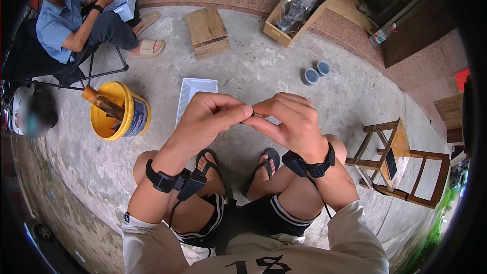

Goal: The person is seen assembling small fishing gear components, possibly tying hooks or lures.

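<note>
My left hand point(209, 117) and my right hand point(292, 122) meet in front of me, above my knees. Thumb and fingers of both are pinched together around a small dark piece point(252, 114), mostly covered by the fingertips and too small to name. Below and behind my left hand, a white plastic basket point(200, 84) rests on the concrete, partly hidden by that hand. Something white also shows just under the fingers of my right hand. Each wrist wears a black strap with a small box and a cable.
On the left stands a yellow bucket point(129, 102) with wood pieces inside. A wooden box point(207, 24), two small tubs point(310, 76) and a carton point(299, 15) lie farther off. A wooden chair point(398, 160) is at right. Another person point(71, 25) sits at far left holding a white basket point(122, 2).
</note>
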Available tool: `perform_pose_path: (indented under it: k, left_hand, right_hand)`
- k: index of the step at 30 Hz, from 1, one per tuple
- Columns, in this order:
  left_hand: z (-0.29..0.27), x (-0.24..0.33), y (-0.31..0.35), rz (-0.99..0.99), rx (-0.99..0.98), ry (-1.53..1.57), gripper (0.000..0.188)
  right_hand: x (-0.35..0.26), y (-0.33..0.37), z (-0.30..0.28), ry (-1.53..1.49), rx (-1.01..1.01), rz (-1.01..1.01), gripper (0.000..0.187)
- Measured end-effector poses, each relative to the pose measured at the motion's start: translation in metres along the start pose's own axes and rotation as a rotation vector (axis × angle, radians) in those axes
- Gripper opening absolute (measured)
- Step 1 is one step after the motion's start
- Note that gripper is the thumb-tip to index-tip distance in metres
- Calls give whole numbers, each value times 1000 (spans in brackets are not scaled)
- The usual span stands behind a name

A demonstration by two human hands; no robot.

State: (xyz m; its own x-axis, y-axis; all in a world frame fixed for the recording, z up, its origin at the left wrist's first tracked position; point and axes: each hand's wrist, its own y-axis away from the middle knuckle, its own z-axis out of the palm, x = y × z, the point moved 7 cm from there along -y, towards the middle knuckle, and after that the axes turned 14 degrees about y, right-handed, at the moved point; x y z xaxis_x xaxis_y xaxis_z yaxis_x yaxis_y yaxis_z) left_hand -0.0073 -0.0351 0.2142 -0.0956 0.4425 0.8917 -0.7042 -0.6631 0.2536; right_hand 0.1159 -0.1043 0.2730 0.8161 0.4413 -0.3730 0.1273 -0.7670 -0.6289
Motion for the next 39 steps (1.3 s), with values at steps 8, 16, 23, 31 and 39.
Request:
perform_pose_path:
  k: [8, 16, 23, 31, 39]
  left_hand:
    - [-2, 10, 1, 114, -3, -38, 23]
    - [1, 6, 0, 61, -33, -138, 25]
    - [1, 6, -2, 65, -42, -81, 19]
    - [3, 6, -1, 99, -7, -203, 24]
    - [6, 8, 0, 178, 76, -85, 24]
  right_hand:
    - [0, 4, -1, -115, -31, 69, 14]
    - [11, 6, 1, -246, -110, 177, 18]
    - [14, 7, 4, -322, -129, 220, 18]
    - [15, 9, 3, -290, -99, 250, 17]
    - [17, 8, 1, -170, -20, 289, 15]
